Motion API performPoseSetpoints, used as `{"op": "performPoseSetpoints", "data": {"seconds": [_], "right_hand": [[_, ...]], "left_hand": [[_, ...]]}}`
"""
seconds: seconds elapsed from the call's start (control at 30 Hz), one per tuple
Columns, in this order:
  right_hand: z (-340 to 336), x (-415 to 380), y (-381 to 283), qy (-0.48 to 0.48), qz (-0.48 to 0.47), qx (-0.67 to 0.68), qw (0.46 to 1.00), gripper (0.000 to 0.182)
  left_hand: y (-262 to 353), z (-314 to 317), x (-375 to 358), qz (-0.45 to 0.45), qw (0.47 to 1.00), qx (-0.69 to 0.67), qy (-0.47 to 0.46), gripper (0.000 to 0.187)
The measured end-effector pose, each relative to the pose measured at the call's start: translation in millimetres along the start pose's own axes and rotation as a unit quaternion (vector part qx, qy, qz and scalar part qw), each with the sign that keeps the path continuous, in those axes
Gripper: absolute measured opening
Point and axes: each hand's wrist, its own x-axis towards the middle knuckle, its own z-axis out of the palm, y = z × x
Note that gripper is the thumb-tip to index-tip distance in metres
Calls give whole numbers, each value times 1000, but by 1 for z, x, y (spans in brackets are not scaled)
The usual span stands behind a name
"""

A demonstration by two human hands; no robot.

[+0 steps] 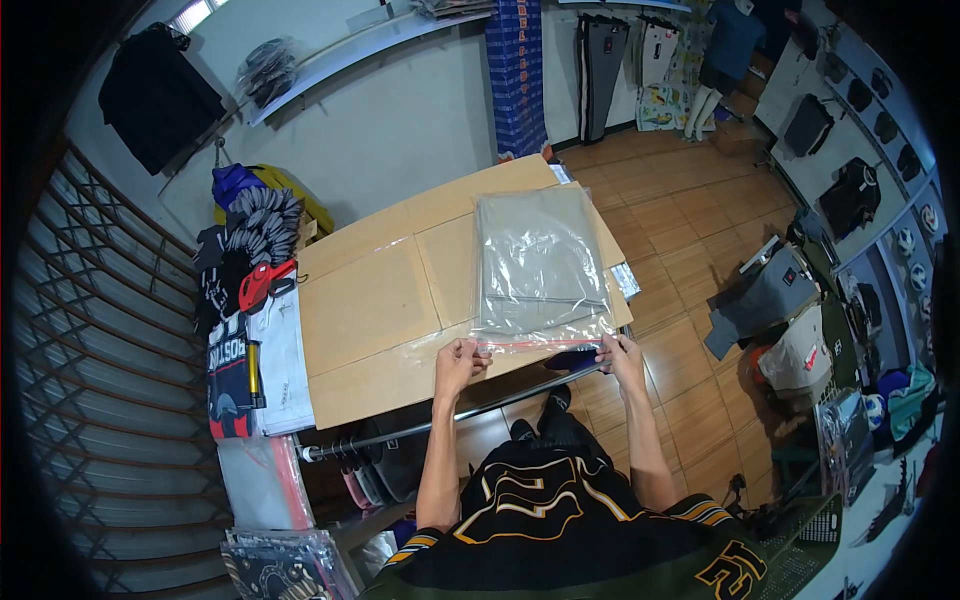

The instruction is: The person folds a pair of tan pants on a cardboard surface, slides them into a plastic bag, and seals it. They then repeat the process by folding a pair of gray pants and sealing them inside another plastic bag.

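Observation:
A folded grey-beige garment lies flat inside a clear zip-lock plastic bag [541, 262] on a sheet of cardboard [365, 300]. The bag's red-striped zip edge faces me, at the near edge of the cardboard. My left hand [461, 366] pinches the left corner of that edge. At the right corner, my right hand [621, 360] grips the bag between thumb and fingers. Both forearms reach forward, and the zip strip runs taut between the hands.
Left of the cardboard lie folded clothes [283, 350], a red tape dispenser [266, 284] and a yellow-and-black cutter [254, 375]. A metal rail [400, 434] runs below the near edge. Empty-looking plastic bags [262, 482] lie lower left. Clothes on a rack [775, 290] stand right.

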Motion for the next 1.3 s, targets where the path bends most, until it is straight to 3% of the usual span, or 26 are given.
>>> {"op": "performPoseSetpoints", "data": {"seconds": [0.07,0.37,0.87,1.07,1.17,1.3], "right_hand": [[4,-1,0,-4,5,11,1000,25],[8,5,14,-13,-51,15,998,17],[23,-5,11,1,43,117,992,26],[23,6,30,4,-14,88,996,27],[28,7,32,17,-48,74,996,28],[33,-2,20,26,3,103,994,28]], "left_hand": [[9,3,1,-32,999,17,-12,33],[-6,2,5,24,999,-7,-27,26],[5,6,6,-39,998,45,-24,29],[-12,4,14,-3,999,11,-40,28],[-11,9,10,11,1000,-5,-20,28],[5,15,3,-16,999,-27,23,29]]}}
